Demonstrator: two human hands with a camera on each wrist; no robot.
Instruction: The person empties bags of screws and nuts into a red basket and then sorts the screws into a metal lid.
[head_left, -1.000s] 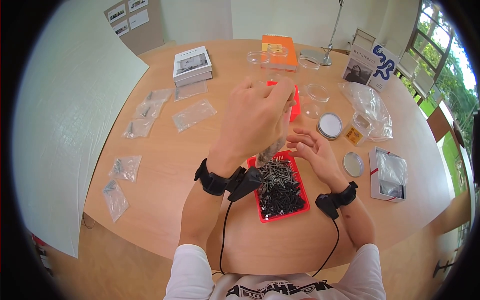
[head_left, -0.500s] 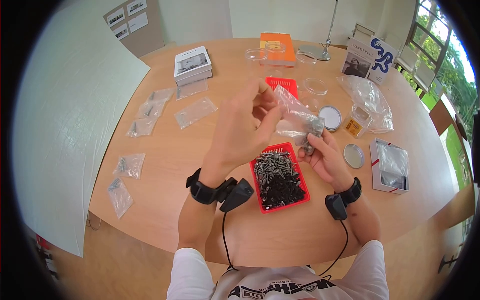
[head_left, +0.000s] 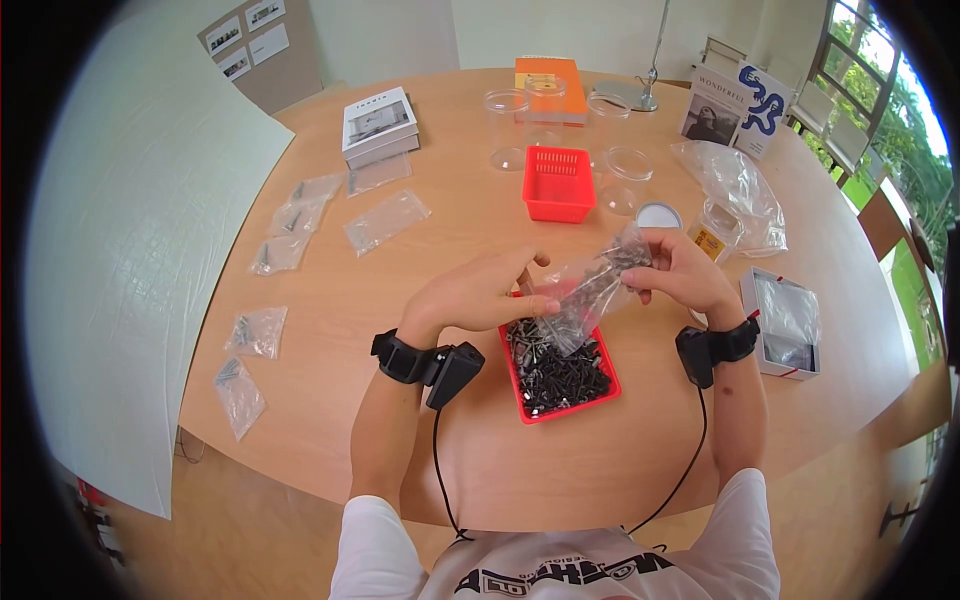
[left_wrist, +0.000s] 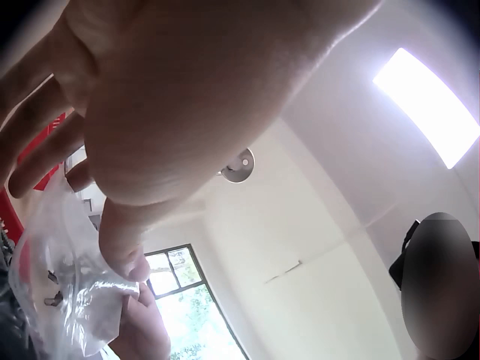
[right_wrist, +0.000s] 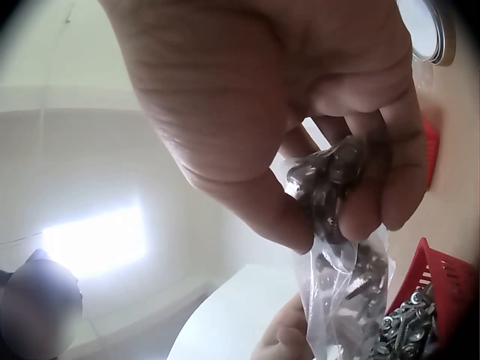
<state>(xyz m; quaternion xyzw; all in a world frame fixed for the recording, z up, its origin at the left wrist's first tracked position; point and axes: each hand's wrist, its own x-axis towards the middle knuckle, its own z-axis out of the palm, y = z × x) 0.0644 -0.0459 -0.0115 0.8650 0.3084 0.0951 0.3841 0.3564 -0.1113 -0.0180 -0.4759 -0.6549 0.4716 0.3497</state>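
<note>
My right hand (head_left: 690, 272) pinches the upper end of a clear plastic bag (head_left: 572, 318), thumb against fingers. Small metal screws (right_wrist: 364, 281) show inside it, with dark rounded pieces bunched under the fingertips. The bag slants down to the left, its lower end over a red basket (head_left: 614, 388) full of loose silver and black screws (head_left: 565, 378). My left hand (head_left: 475, 290) is at the bag's lower left side, its thumb straight along the plastic. In the left wrist view its fingers (left_wrist: 49, 154) reach out loosely, apart from the thumb, beside the bag.
An unfilled red basket (head_left: 560, 205) stands farther back, among clear round containers (head_left: 628, 170). Several small bags of hardware (head_left: 258, 332) lie at left. On the right are a white box (head_left: 748, 300), a round tin (head_left: 658, 214), a crumpled plastic bag (head_left: 735, 195) and upright books (head_left: 712, 110).
The right hand took hold of the bag's filled end and raised it, tipping the bag down to the left over the screws. My left hand has come lower, to the bag's other end.
</note>
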